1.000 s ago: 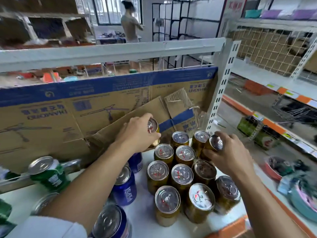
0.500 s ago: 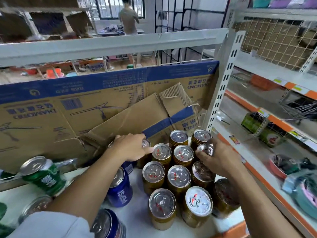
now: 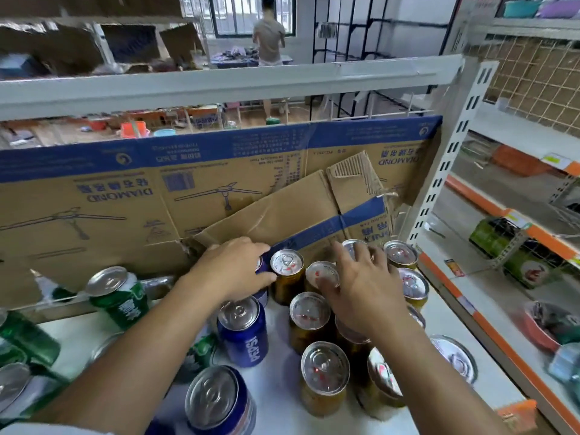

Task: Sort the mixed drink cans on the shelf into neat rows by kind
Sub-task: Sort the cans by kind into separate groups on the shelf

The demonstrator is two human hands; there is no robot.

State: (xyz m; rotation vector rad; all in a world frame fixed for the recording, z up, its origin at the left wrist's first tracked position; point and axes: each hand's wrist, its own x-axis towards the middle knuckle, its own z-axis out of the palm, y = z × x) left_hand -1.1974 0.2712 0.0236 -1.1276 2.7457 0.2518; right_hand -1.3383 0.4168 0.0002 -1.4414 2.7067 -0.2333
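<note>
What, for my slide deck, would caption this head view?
Left hand and right hand tidy gold cans beside blue Pepsi cans and green cans on a shelf.

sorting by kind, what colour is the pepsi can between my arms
Blue, with white lettering; the pepsi can shows best in the head view.

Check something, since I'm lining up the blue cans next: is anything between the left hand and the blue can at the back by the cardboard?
Nothing visible. The left hand lies over that blue can, which stands just left of a gold can. Whether the hand grips it is unclear.
</note>
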